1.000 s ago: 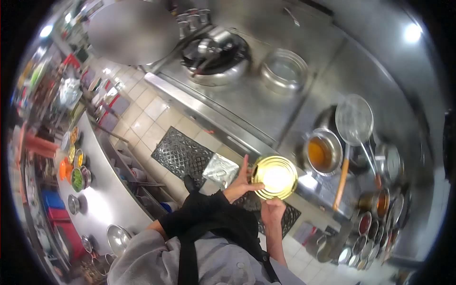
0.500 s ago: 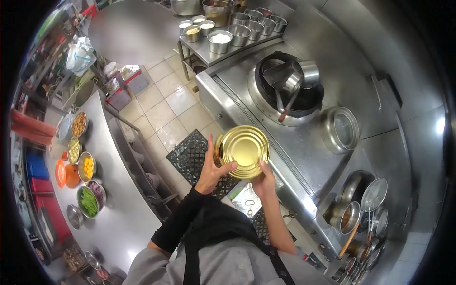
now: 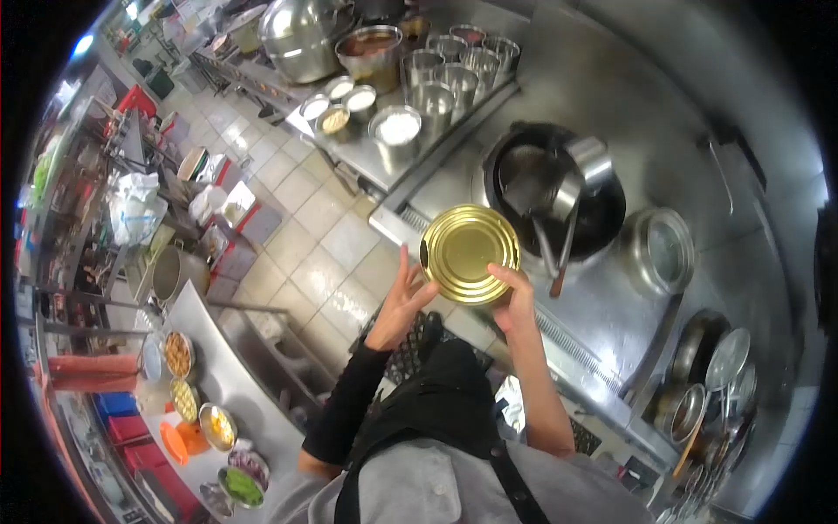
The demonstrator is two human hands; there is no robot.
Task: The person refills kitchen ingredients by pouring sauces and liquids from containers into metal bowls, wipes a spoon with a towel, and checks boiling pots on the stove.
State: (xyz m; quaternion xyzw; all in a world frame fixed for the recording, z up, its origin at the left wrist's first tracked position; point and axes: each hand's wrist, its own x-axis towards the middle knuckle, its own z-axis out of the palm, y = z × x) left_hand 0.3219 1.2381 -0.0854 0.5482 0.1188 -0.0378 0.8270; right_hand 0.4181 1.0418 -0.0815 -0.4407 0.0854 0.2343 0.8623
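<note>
A large gold-coloured tin [image 3: 471,253] is held up in front of the body, its round ridged end facing the camera. My right hand [image 3: 513,297] grips its lower right edge, the thumb lying on the flat end. Beside the tin's lower left edge is my left hand [image 3: 401,304], its fingers spread and the thumb close to or touching the rim. Behind and to the right of the tin, a dark wok [image 3: 602,205] sits on the steel range with a ladle and a metal pot in it.
A lidded steel pot [image 3: 663,251] stands right of the wok. Steel containers [image 3: 397,129], some with white contents, fill the side table at the top. Bowls of cut food [image 3: 218,426] line the left counter [image 3: 262,437]. A strainer [image 3: 727,358] and pans are at the right.
The view has swung, showing more of the side table. The tin, between both hands, has moved away from the body towards the wok. My left hand's fingers stay spread.
</note>
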